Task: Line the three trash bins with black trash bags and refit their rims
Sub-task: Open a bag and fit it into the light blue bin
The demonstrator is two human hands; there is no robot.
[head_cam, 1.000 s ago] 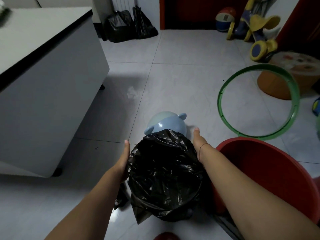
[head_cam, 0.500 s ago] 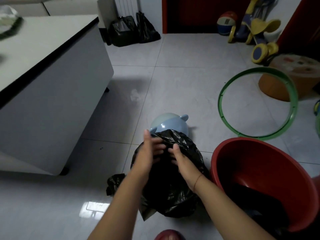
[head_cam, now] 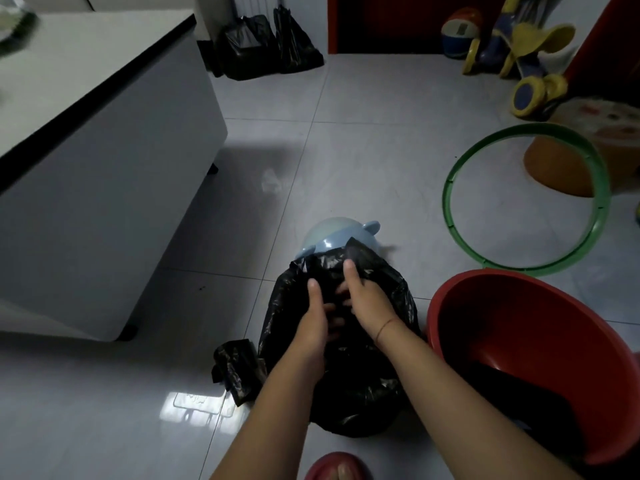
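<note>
A black trash bag covers a small bin on the floor right in front of me; the bin itself is hidden under the plastic. My left hand and my right hand are together on top of the bag, fingers pressed into the plastic near its far edge. A pale blue rim piece with small ears lies on the floor just behind the bag. A red bin stands open at my right with something black inside. A green ring rim lies flat on the tiles beyond it.
A white cabinet with a black edge fills the left side. Two filled black bags sit by the far wall. An orange stool, a toy scooter and a ball are at the far right. A foot in a red slipper is at the bottom.
My hands left the sides of the bag and came together on top of it. Now they sit slightly lower and farther right, still working the plastic.
</note>
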